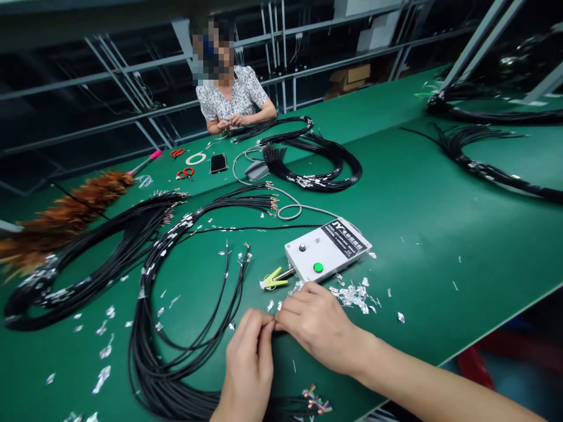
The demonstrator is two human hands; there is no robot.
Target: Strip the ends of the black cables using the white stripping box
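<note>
My left hand point(250, 360) and my right hand point(319, 328) meet fingertip to fingertip over the green table, both in a pinch. Whatever lies between the fingers is hidden. To the left curves a bundle of black cables point(147, 351), passing beneath my left hand; stripped ends with coloured wires point(316, 401) show beyond my wrist. Just past my right hand sits a grey box point(328, 249) with a knob and a green button. A yellow-green clip point(275, 279) is fixed on its metal shaft. Scraps of silver foil point(355, 296) lie beside the box.
More black cable coils point(336, 170) lie at the back, left and right. A brown feather duster point(74, 211), red-handled scissors point(187, 173), a tape roll point(196, 159) and a phone point(219, 163) lie far left. Across the table sits a person point(233, 99), hands together near cables.
</note>
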